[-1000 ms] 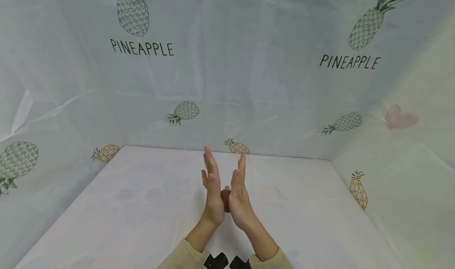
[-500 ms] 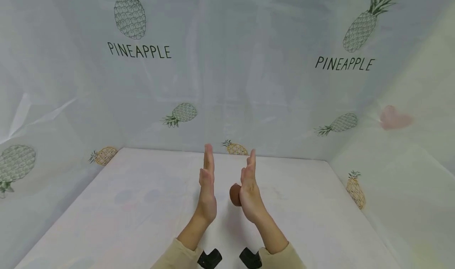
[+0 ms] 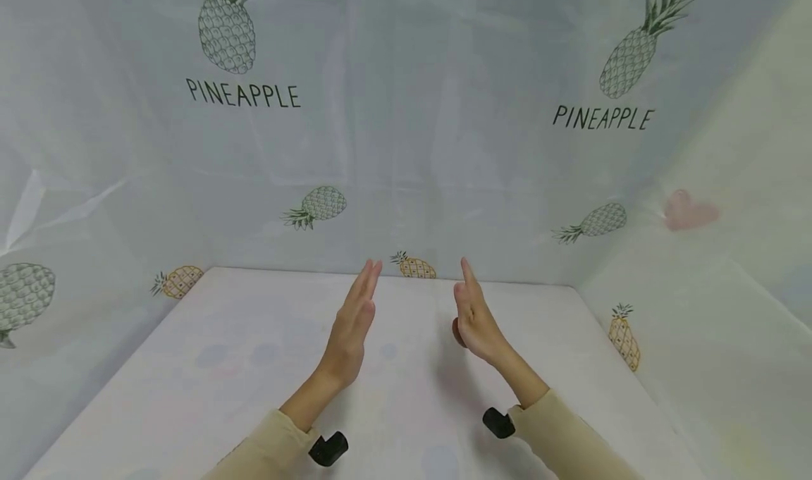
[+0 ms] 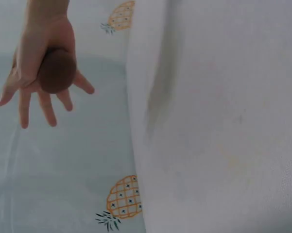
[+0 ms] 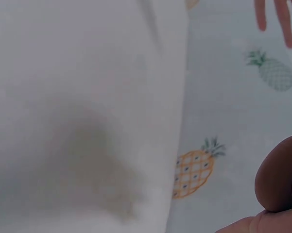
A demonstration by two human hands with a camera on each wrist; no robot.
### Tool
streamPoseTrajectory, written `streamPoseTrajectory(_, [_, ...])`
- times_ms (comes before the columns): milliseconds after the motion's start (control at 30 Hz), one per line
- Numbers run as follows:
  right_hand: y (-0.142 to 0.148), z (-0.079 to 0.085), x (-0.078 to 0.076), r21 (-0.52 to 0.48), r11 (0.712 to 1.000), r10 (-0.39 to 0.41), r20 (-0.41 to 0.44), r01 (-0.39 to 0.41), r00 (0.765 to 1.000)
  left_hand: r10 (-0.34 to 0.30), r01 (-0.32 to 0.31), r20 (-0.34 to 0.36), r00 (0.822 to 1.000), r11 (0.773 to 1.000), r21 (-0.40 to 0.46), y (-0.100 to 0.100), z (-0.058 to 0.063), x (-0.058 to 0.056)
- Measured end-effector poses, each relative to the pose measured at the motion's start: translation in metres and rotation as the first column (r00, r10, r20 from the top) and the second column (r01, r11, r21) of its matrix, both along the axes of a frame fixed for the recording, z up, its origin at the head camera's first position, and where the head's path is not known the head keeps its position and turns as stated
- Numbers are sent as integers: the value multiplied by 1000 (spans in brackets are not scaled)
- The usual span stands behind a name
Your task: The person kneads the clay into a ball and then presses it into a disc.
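Observation:
A smooth, dark brown rounded lump (image 3: 458, 333) lies against the palm of my right hand (image 3: 480, 325), which mostly hides it in the head view. Seen from the left wrist, the lump (image 4: 57, 72) sits in that palm and the fingers (image 4: 46, 109) spread out straight past it. The right wrist view catches the lump (image 5: 277, 177) at its lower right edge, touching skin. My left hand (image 3: 345, 328) is raised to the left, its fingers straight and near together, holding nothing. A wide gap separates the hands. What the lump is made of cannot be told.
Beneath the hands is a white tabletop (image 3: 254, 381) with faint coloured spots. Pale sheets (image 3: 406, 127) printed with pineapples enclose its back and sides. A black wrist device (image 3: 328, 450) shows at the left sleeve, another black device (image 3: 498, 423) at the right.
The hands pressed the lump between their palms one second ago. They have since parted, left hand leftward and right hand rightward, and the lump has gone with the right palm.

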State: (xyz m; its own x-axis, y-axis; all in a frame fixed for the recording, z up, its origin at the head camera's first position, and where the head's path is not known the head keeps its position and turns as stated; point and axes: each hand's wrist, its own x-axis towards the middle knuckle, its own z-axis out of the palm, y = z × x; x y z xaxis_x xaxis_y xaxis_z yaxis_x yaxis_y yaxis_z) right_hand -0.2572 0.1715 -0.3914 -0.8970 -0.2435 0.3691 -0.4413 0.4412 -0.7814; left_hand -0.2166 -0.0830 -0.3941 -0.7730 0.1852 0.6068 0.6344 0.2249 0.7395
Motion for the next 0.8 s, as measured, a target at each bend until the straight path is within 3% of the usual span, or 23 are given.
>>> streamPoseTrajectory(200, [15,-11,-11,186,982,-35,23,31,999,29,-26,22,999,990,-138,-13,-3,-3])
streamPoseTrajectory(367, [21,-25,-17,305,950,-94,79,65,992,22,-33,-47,999,967,-254,-20,-1,-3])
streamPoseTrajectory(600, [28,-47,-23,405,910,-158,150,85,976,81,-119,-112,990,910,-397,-28,-4,-2])
streamPoseTrajectory(800, [27,-64,-25,501,861,-180,145,84,973,154,-177,-87,984,849,-498,-30,-13,0])
